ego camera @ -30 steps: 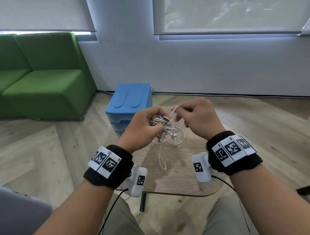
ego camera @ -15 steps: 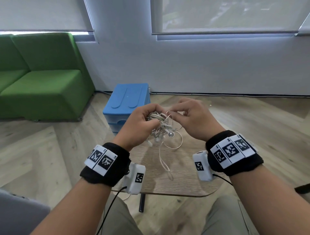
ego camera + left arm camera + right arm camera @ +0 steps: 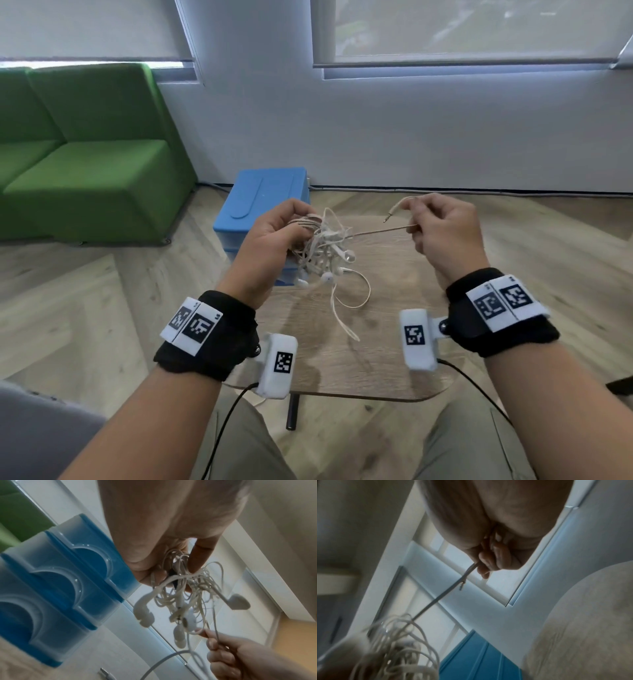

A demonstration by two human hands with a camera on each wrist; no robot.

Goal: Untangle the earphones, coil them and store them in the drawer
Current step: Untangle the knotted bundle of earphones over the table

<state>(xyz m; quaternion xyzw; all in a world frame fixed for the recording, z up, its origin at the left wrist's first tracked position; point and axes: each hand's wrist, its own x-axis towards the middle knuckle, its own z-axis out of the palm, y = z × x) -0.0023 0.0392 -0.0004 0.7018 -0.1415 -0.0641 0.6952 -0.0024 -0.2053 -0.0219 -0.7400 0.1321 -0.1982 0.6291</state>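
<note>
A tangled bundle of white earphones (image 3: 323,250) hangs in the air above a small wooden table (image 3: 359,359). My left hand (image 3: 274,240) grips the top of the tangle (image 3: 180,591), and several earbuds dangle below it. My right hand (image 3: 442,229) pinches a cord end with its jack plug (image 3: 390,214) sticking out, and a taut strand (image 3: 380,231) runs from those fingers back to the bundle. In the right wrist view the strand (image 3: 440,596) stretches from my fingers (image 3: 489,562) down to the tangle (image 3: 399,649). A loose loop (image 3: 352,301) hangs toward the tabletop.
A blue plastic drawer unit (image 3: 263,205) stands on the floor just beyond the table, behind my left hand; its drawers (image 3: 56,591) look closed. A green sofa (image 3: 85,164) sits at the left against the wall. My knees are under the table's near edge.
My right hand has moved right, away from the bundle, drawing out a cord end that is now stretched taut. The left hand still grips the tangle.
</note>
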